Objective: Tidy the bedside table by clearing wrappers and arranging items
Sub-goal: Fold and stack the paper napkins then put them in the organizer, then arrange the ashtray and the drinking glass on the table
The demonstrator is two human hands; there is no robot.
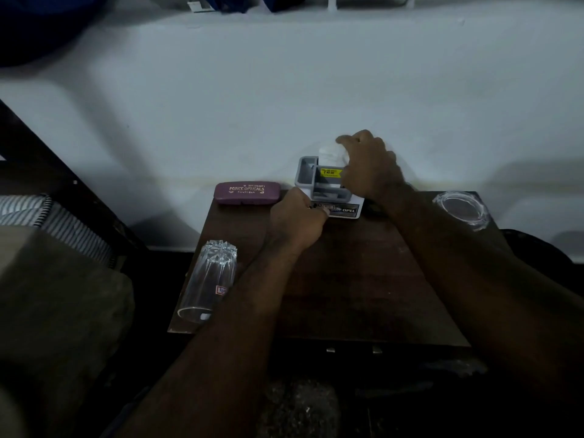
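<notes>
A grey plastic organiser (308,172) with several compartments and a yellow price sticker stands at the back of the dark wooden bedside table (363,279). My right hand (368,164) grips a white crumpled item (328,153) at the organiser's back compartment. My left hand (297,216) is curled at the organiser's front edge, pinching something small and dark beside its white label; what it is cannot be made out. A purple glasses case (247,193) lies at the back left. A clear drinking glass (208,279) lies on its side at the table's left edge.
A clear glass dish (461,208) sits on the back right corner. A white wall (284,90) rises right behind the table. A bed with striped bedding (47,222) lies to the left. The floor in front is dark.
</notes>
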